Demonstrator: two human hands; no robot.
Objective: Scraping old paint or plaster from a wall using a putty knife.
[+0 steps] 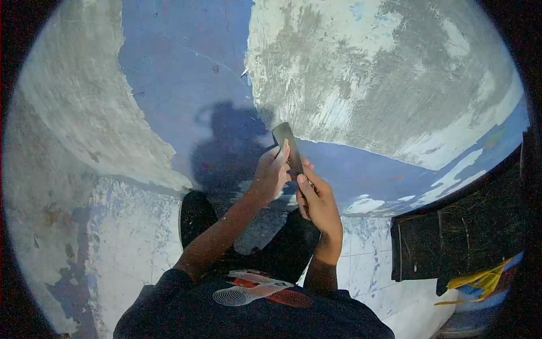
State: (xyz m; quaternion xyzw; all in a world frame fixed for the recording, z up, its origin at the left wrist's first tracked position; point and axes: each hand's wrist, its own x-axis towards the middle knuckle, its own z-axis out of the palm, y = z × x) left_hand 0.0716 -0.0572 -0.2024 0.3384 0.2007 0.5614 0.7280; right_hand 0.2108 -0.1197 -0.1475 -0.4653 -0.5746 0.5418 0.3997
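A flat metal scraper (291, 142) with a broad rectangular blade is held up in front of the wall, its blade slanting toward the upper left. My right hand (322, 207) grips its lower end, with the thumb on the face near the base; the fingers hide most of that end. On the blade's left side is my left hand (270, 174), holding it with one fingertip over the face. Behind both hands rises a wall of blue paint (182, 93), with a large stripped grey-white patch (338, 76) at the upper right.
Another bare grey area (80, 84) covers the wall at left. Paint flakes lie on the white tiled floor (131, 237). A dark piece of furniture (457, 241) stands at right, with a yellow item (482, 282) beside its lower edge. My shadow (224, 144) falls on the wall.
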